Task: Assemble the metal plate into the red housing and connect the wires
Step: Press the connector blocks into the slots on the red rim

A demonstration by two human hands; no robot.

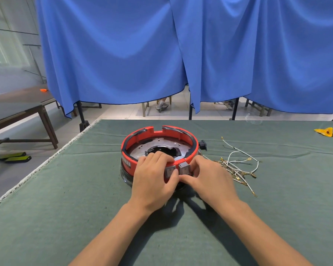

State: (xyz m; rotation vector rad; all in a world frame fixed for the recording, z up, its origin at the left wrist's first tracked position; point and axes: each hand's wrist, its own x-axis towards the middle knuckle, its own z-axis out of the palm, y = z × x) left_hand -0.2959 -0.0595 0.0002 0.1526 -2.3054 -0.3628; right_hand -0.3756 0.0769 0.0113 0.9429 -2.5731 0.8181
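Head view: I am watching both hands working at the near wall of the red housing, which is sitting on the green bench. My left hand is curling over the rim, fingers grasping it and reaching onto the metal plate lying inside. My right hand is pinching at the grey switches on the outer wall. Risk, as I am judging it: the plate is looking only loosely seated, so pressing could be tipping it. The housing is holding the plate alone; the wires are lying loose, just beside it, unconnected.
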